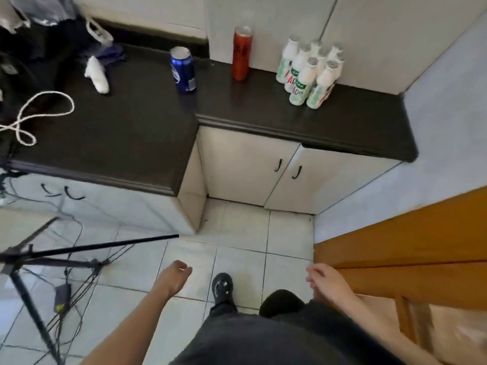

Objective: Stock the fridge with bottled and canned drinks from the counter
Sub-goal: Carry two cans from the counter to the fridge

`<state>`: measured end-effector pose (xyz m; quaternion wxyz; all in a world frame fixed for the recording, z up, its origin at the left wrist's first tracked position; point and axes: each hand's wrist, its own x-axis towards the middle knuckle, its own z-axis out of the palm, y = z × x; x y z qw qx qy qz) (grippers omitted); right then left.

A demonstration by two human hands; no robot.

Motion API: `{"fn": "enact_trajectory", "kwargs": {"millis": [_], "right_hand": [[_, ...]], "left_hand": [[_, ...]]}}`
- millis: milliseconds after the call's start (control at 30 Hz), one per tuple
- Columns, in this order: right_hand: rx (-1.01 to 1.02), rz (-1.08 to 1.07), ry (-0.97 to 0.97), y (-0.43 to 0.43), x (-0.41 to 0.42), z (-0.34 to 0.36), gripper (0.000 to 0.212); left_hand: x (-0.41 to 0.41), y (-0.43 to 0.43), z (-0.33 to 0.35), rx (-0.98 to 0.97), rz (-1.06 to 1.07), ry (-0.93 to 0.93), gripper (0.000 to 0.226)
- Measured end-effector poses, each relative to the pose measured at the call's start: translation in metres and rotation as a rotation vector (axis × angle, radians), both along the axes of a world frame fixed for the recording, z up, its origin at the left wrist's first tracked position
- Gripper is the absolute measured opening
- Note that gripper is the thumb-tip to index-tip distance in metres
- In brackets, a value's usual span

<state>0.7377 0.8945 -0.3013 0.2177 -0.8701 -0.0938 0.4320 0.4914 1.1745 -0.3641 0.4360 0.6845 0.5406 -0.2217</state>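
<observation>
On the dark glossy countertop (pixel 131 122) I see a cluster of white plastic bottles with green labels (pixel 309 75), a tall red can (pixel 241 55) to their left, then a blue can (pixel 183 69). Lower down, my left hand (pixel 175 277) and right hand (pixel 325 279) hang empty, fingers loosely curled.

Drinks standing on a black countertop (pixel 126 122), two empty hands below.
A blue can (pixel 183 68), a taller red can (pixel 241 55) and a cluster of white bottles (pixel 309 73) stand apart along the back. The left hand (pixel 175 276) and right hand (pixel 325 281) hang loosely curled over the tiled floor (pixel 237 259), either side of a black clog (pixel 222 288).
</observation>
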Motion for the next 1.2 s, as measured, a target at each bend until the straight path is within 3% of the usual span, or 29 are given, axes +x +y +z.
{"fn": "enact_trajectory", "kwargs": {"millis": [133, 333, 567, 767, 867, 1033, 1200], "right_hand": [[0.135, -0.195, 0.003, 0.036, 0.014, 0.010, 0.013], [0.210, -0.217, 0.003, 0.092, 0.079, 0.013, 0.012], [0.313, -0.039, -0.033, 0.197, 0.196, 0.023, 0.012], [0.475, 0.176, -0.056, 0.319, 0.275, 0.060, 0.019], [0.558, 0.222, -0.165, 0.374, 0.291, 0.077, 0.016], [0.671, 0.132, -0.328, 0.454, 0.298, 0.089, 0.051], [0.622, 0.060, -0.451, 0.508, 0.299, 0.087, 0.072]], "left_hand": [[0.074, 0.041, 0.021, 0.026, -0.102, -0.090, 0.032], [0.164, 0.054, 0.049, 0.003, -0.089, -0.345, 0.026], [0.247, 0.101, 0.076, 0.128, 0.147, -0.502, 0.006], [0.293, 0.157, 0.114, 0.388, 0.422, -0.660, 0.013], [0.302, 0.178, 0.130, 0.489, 0.566, -0.717, 0.011], [0.312, 0.231, 0.141, 0.658, 0.694, -0.713, 0.019], [0.325, 0.292, 0.140, 0.704, 0.646, -0.647, 0.052]]}}
